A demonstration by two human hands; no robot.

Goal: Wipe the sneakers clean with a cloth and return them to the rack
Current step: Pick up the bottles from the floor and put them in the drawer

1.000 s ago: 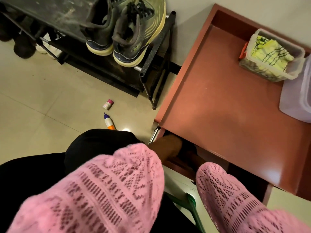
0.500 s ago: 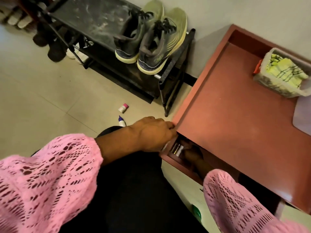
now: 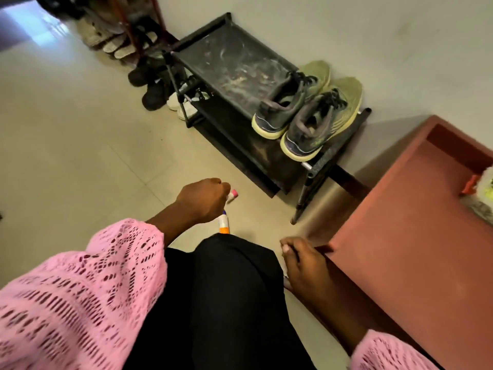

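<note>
A pair of grey-green sneakers (image 3: 306,110) with pale soles stands on the right end of the black shoe rack's (image 3: 226,60) dusty top shelf, heels toward me. My left hand (image 3: 205,201) hovers over the floor in front of the rack, fingers curled into a fist, with nothing visible in it. My right hand (image 3: 301,265) rests with curled fingers at the near corner of the red table (image 3: 400,249). At the right frame edge a plastic container (image 3: 482,193) with a yellow cloth is partly cut off.
A small pink-capped bottle (image 3: 233,194) and a white-and-orange tube (image 3: 224,222) lie on the tiled floor by my left hand. Dark and white shoes (image 3: 160,89) sit left of the rack, sandals farther back. My black-clad knee (image 3: 234,276) is between my hands.
Both hands have come out from under the table: the left swung left over the floor, the right sits at the table's corner. The view has turned left, showing more of the rack.
</note>
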